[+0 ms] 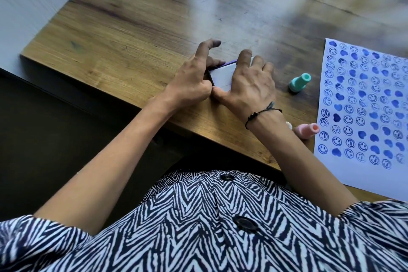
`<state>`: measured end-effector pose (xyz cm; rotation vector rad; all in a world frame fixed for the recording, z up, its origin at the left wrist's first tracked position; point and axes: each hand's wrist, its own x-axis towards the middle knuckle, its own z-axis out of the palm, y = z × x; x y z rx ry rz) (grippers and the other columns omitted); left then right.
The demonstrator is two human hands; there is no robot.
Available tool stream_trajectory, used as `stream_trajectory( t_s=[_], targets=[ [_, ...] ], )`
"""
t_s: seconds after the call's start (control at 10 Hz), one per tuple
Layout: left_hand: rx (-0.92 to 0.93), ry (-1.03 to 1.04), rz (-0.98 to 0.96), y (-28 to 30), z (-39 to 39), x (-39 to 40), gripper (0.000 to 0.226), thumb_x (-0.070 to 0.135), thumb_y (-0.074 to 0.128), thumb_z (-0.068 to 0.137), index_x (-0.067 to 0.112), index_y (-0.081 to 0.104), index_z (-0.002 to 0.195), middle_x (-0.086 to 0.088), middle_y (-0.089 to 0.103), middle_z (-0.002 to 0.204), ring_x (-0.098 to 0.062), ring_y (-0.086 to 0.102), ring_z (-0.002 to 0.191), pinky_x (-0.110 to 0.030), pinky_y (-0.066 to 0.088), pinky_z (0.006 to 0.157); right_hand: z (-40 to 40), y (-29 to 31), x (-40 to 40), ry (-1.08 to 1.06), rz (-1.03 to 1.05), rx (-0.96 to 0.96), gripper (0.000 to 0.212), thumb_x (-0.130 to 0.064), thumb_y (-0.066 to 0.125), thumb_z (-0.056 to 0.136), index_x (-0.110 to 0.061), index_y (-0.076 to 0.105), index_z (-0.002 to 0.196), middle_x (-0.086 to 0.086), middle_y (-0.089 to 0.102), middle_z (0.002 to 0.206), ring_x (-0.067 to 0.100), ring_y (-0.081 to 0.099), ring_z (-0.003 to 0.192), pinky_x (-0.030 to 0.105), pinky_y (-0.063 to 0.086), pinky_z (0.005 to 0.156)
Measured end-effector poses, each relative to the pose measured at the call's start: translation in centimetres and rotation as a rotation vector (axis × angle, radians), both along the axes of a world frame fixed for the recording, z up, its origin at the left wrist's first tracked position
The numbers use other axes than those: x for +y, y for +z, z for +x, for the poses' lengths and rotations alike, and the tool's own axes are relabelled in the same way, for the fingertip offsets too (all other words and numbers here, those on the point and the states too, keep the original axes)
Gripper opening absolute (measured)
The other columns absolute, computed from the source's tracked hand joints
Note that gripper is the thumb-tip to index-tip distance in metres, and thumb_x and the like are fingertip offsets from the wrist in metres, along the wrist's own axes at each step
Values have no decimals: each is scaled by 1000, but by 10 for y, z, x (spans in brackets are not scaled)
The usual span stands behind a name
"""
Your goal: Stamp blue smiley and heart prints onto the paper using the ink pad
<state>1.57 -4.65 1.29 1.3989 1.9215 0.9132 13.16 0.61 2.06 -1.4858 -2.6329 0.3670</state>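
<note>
Ink pad (223,78) sits near the counter's (132,28) front edge, pinched between both my grips: left hand (189,81) at its corner, right hand (249,86) over the lid, likely to close it. Paper (364,106) lies filled toward the right edge, stampers (300,81) beside it.

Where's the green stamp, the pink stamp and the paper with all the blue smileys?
green stamp (299,83), head view, on the middle of its body, standing on the table.
pink stamp (306,130), head view, on its side, lying by the paper's edge.
paper (362,174), head view, on the blank lower margin.
</note>
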Motion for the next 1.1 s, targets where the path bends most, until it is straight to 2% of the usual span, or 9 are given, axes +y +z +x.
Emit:
stream_trajectory(
  t_s=[0.1, 0.3, 0.4, 0.5, 0.6, 0.7, 0.8, 1.0, 1.1],
  targets=[
    [-10, -11, 1, 2, -2, 1, 78, -10, 39, 60, 11, 27, 134, -10, 63, 120, -19, 55, 115, -19, 38, 97, -2, 1, 6, -4, -13, 18, 81, -52, 66, 66, -7, 30, 123, 18, 45, 122, 39, 42, 110, 44, 43, 80],
    [-41, -7, -2, 4, -2, 5, 77, -10, 38, 61, 11, 27, 134, -11, 64, 117, -21, 58, 109, -33, 44, 100, 3, 0, 11, -1, -46, 103, 80, -45, 69, 64, -5, 31, 122, 18, 48, 119, 39, 42, 105, 40, 38, 76],
    [-54, -5, -3, 4, -2, 8, 76, -9, 38, 61, 11, 28, 134, -11, 64, 117, -22, 58, 110, -33, 44, 101, 3, 0, 13, -4, -65, 102, 78, -45, 68, 65, -5, 31, 121, 17, 49, 120, 39, 42, 105, 36, 33, 74],
    [-47, 5, 3, 5, -1, 9, 76, -11, 38, 62, 11, 28, 134, -11, 64, 116, -21, 59, 109, -26, 44, 98, 2, 2, 17, -13, -97, 95, 76, -44, 68, 66, -6, 31, 120, 16, 50, 122, 38, 42, 106, 38, 37, 77],
    [-43, 4, 5, 5, -1, 13, 74, -11, 39, 63, 9, 29, 133, -12, 66, 114, -23, 60, 105, -25, 44, 93, 0, 5, 23, -8, -135, 60, 80, -45, 68, 65, -6, 30, 123, 15, 50, 121, 38, 41, 108, 40, 41, 80],
    [-41, 28, 0, 6, -1, 21, 71, -8, 42, 66, 11, 28, 133, -10, 67, 113, -24, 61, 104, -31, 48, 91, -2, 6, 24, 1, -152, 72, 82, -47, 67, 65, -5, 29, 125, 16, 48, 122, 38, 40, 109, 41, 41, 82],
    [-65, 40, -1, 7, 0, 30, 70, -7, 39, 66, 13, 29, 133, -8, 69, 108, -22, 63, 99, -32, 50, 84, -2, 8, 25, -11, -154, 91, 82, -50, 66, 65, -4, 30, 124, 15, 51, 119, 37, 41, 109, 43, 42, 82],
    [-62, 68, 45, 2, -5, 40, 69, -5, 38, 64, 16, 33, 130, -4, 72, 98, -19, 64, 94, -28, 48, 79, -11, 10, 24, -76, -159, 76, 71, -48, 62, 69, -10, 32, 121, 11, 54, 118, 36, 43, 111, 43, 40, 85],
    [53, 40, 26, 7, -9, 50, 60, -2, 44, 72, 18, 37, 128, -4, 70, 100, -23, 64, 92, -28, 47, 80, -6, 19, 30, -28, -188, 66, 72, -50, 63, 72, -13, 29, 123, 11, 51, 124, 36, 42, 114, 43, 38, 87]
  ],
)
